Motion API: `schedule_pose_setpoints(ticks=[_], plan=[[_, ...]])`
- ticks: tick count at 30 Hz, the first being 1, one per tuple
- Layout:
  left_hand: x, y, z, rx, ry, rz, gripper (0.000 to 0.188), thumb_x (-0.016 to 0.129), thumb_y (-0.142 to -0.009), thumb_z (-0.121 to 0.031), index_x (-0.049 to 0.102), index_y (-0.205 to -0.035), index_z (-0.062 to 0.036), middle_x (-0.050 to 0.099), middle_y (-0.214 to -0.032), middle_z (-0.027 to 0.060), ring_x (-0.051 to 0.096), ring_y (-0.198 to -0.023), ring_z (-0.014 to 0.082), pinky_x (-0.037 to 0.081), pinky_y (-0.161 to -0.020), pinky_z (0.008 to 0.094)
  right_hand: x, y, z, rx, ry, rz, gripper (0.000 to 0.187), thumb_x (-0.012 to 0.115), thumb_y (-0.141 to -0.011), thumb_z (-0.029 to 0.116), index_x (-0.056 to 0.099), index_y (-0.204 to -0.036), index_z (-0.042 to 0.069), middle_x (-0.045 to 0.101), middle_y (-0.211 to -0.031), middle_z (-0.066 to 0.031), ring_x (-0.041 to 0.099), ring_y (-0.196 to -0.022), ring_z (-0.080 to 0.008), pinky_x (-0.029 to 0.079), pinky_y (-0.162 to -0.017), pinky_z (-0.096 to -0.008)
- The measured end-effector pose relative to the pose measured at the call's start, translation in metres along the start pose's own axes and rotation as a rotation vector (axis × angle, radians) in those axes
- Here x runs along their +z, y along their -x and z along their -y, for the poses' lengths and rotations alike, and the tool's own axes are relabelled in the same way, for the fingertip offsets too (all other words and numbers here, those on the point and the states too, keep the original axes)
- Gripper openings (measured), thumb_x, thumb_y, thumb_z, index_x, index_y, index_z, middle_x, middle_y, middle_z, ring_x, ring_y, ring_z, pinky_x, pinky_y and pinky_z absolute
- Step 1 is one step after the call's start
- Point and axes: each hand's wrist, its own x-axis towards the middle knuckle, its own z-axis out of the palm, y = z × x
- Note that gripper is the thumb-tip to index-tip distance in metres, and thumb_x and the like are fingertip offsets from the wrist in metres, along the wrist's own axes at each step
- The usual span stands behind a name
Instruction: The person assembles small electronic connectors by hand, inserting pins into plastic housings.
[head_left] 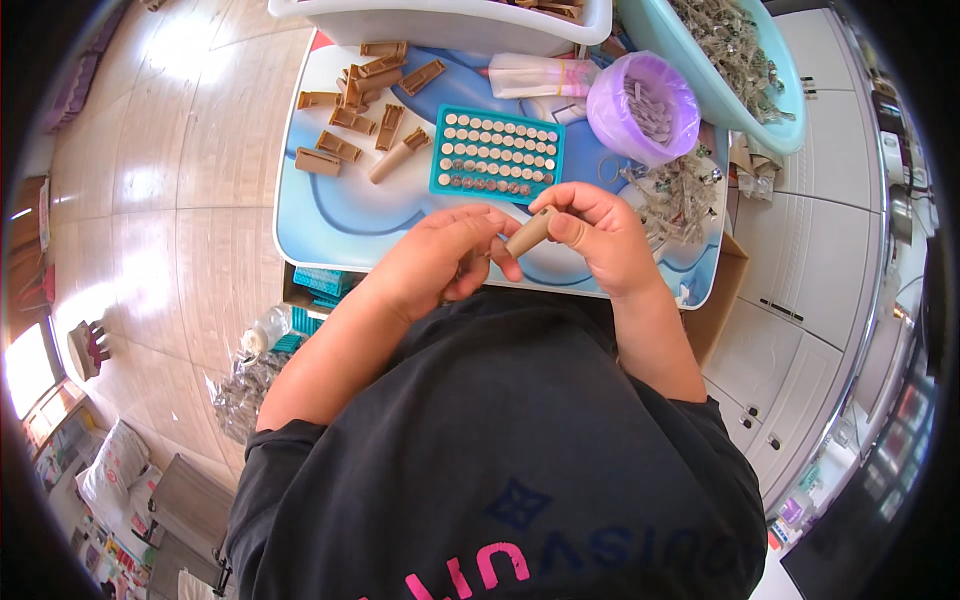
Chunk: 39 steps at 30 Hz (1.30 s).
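Note:
My right hand (605,235) pinches a tan tube-shaped plastic casing (530,232) between thumb and fingers, tilted, with a small dark spot near its upper end. Close to the casing's lower end, my left hand (450,250) has its fingers curled together; whatever they hold is too small or hidden to name. Just beyond both hands lies a teal tray (436,165) holding rows of round silver button cells (500,142), the nearest row looking darker. Left of the tray, loose tan casings (390,127) lie scattered and piled on the blue-and-white table (350,225).
A purple basket (688,90) of small grey parts stands right of the tray, beside a pile of clear-and-metal parts (680,200). A teal basin (795,100) overhangs the right corner. At the back are a white bin (450,30) and a plastic bag (530,76).

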Motion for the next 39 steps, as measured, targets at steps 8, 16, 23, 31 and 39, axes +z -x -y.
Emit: schedule_pose_setpoints(ticks=[8,16,23,31,39], plan=[[-0.002,-0.009,0.013,-0.025,0.214,0.185,0.034,0.050,-0.094,-0.025,0.050,-0.117,-0.0008,0.061,-0.092,0.0059,0.059,-0.075,0.0103,0.050,-0.066,0.0219,0.010,0.004,0.023,-0.361,0.732,0.011,0.019,0.067,-0.078,0.007,0.064,-0.096,0.002,0.059,-0.085,-0.0065,0.057,-0.079,-0.0146,0.045,-0.072,-0.0255],[0.000,-0.006,0.017,-0.044,0.277,0.185,0.030,0.047,-0.094,-0.017,0.048,-0.119,-0.0014,0.061,-0.100,0.0114,0.064,-0.078,0.0158,0.053,-0.069,0.0245,-0.056,-0.032,0.090,-0.420,1.233,-0.567,0.012,0.063,-0.078,0.012,0.065,-0.086,0.003,0.063,-0.082,-0.0123,0.061,-0.074,-0.0275,0.047,-0.068,-0.0343],[0.003,-0.006,0.016,-0.031,0.282,0.170,0.030,0.049,-0.093,-0.016,0.049,-0.119,-0.0007,0.060,-0.100,0.0129,0.063,-0.088,0.0191,0.052,-0.078,0.0273,-0.084,-0.086,0.075,-0.096,1.660,-0.428,0.018,0.063,-0.076,0.014,0.065,-0.090,0.004,0.064,-0.090,-0.0173,0.061,-0.083,-0.0340,0.048,-0.073,-0.0395],[-0.003,-0.008,0.021,-0.004,0.304,0.126,0.030,0.050,-0.093,-0.020,0.050,-0.116,-0.0002,0.060,-0.101,0.0110,0.061,-0.089,0.0172,0.051,-0.081,0.0272,-0.070,-0.063,0.086,-0.126,1.361,-0.612,0.017,0.064,-0.077,0.024,0.065,-0.083,0.007,0.064,-0.082,-0.0152,0.061,-0.076,-0.0320,0.047,-0.067,-0.0403],[0.001,-0.010,0.022,0.035,0.445,0.176,0.027,0.050,-0.093,-0.016,0.051,-0.113,0.0012,0.059,-0.104,0.0114,0.060,-0.092,0.0182,0.049,-0.085,0.0302,-0.075,-0.035,0.072,-0.300,1.170,-0.745,0.017,0.066,-0.077,0.018,0.063,-0.084,0.003,0.064,-0.078,-0.0133,0.061,-0.068,-0.0273,0.047,-0.064,-0.0357]])
